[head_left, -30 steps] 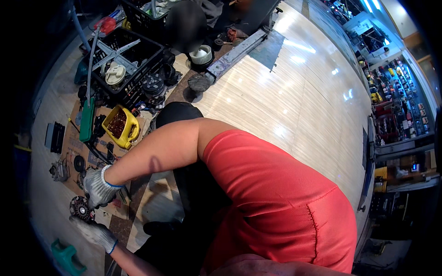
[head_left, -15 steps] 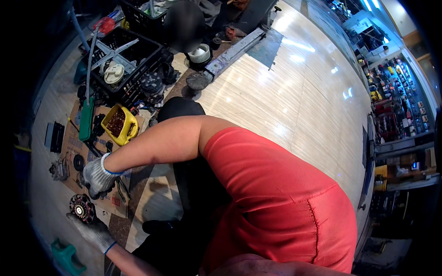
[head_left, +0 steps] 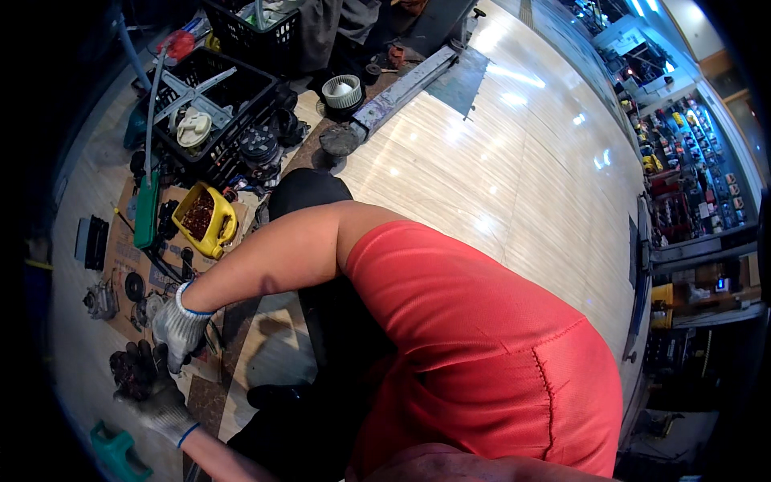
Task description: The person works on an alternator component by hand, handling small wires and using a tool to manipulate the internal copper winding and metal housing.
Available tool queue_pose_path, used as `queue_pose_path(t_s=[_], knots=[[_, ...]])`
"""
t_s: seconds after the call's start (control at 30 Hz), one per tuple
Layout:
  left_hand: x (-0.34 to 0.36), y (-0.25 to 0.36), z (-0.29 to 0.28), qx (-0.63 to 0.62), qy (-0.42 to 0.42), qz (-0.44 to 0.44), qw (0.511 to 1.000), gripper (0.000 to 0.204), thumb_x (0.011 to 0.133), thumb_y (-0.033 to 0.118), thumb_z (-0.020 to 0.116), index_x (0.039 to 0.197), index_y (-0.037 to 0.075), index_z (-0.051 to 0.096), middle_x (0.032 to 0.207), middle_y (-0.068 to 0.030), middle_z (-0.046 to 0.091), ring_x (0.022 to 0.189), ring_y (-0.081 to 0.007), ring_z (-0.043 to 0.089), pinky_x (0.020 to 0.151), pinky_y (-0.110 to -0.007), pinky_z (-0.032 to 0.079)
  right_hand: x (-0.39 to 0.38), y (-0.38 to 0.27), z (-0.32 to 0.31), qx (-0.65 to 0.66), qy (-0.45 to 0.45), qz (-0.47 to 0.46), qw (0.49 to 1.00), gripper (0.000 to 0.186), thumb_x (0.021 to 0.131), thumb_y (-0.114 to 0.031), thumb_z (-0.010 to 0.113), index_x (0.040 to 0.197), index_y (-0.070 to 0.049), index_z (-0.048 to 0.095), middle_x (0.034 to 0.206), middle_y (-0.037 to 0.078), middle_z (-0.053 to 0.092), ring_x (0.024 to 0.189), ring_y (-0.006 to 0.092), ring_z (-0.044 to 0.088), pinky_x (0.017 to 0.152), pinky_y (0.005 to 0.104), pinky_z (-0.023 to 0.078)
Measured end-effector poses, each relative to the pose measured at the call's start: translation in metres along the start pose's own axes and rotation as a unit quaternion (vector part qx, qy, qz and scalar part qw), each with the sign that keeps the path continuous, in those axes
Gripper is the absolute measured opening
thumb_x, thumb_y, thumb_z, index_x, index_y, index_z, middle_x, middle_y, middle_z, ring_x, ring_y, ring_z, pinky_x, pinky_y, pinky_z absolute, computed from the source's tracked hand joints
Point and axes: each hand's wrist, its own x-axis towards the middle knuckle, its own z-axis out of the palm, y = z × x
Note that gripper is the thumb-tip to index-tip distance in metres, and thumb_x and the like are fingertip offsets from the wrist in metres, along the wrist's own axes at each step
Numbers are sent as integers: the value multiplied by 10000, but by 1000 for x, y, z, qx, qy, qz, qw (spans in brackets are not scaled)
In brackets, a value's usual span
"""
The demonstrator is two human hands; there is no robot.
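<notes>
- Two gloved hands meet at the lower left of the frame, low over the floor, because the small parts I am handling lie spread there within reach.
- My left hand, in a dark, grimy glove, cups a dark round part from below; its fingers curl up around the part, holding it steady.
- My right hand, in a grey knit glove, comes in from above, arm stretched across my body. Its fingers point down, close together, touching or just beside the part; I cannot tell whether they pinch anything.
- More small metal parts lie on a sheet of cardboard at the left, which seems there to keep them off the tiles and in one place.
- Just above them stands a yellow jug cut open at the side, with brownish bits inside, handy as a bin.
- Beside it lies a long green tool, and farther up left a black crate holds bigger pieces, among them a white plastic one.
- At the lower left edge a teal object stands apart from my hands.
</notes>
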Motion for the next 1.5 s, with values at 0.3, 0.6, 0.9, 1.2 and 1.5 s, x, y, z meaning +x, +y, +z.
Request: queue_pose_path(t_s=[0.3,0.6,0.9,1.2,1.5], knots=[[33,-25,-31,39,-10,21,999,676,977,532,449,1453,52,429,1454,-169,471,1356,-311,425,1155,-467,309,-2,-19,7,-153,80,-58,983,260,949,-276,527,1050,-143,726,931,111,711,856,316,669,675,444,518],[6,2,-11,8,-26,19,999,748,986,596,320,1509,61,322,1536,-194,363,1430,-423,289,1191,-556,189,-21,-55,-2,-84,158,-89,980,294,932,-321,521,1015,-106,704,909,141,701,827,355,664,703,454,533],[-12,31,17,3,79,76,994,637,997,478,295,1461,62,426,1543,-208,345,1414,-490,283,1140,-674,218,-42,-58,9,-58,79,-130,987,387,958,-381,501,994,-54,705,937,207,694,881,403,654,768,496,522],[-18,9,13,27,-3,46,999,730,1005,596,229,1509,78,335,1544,-204,339,1433,-438,272,1186,-592,200,-59,-63,-28,88,31,44,995,652,863,-572,591,1151,8,658,1057,263,676,979,409,641,844,469,505],[47,-32,-41,72,-145,49,986,789,954,538,544,1497,14,315,1514,-188,362,1388,-325,368,1180,-473,288,-16,-3,-33,70,229,60,969,562,869,-499,614,968,50,687,908,237,686,842,353,643,758,431,503]])
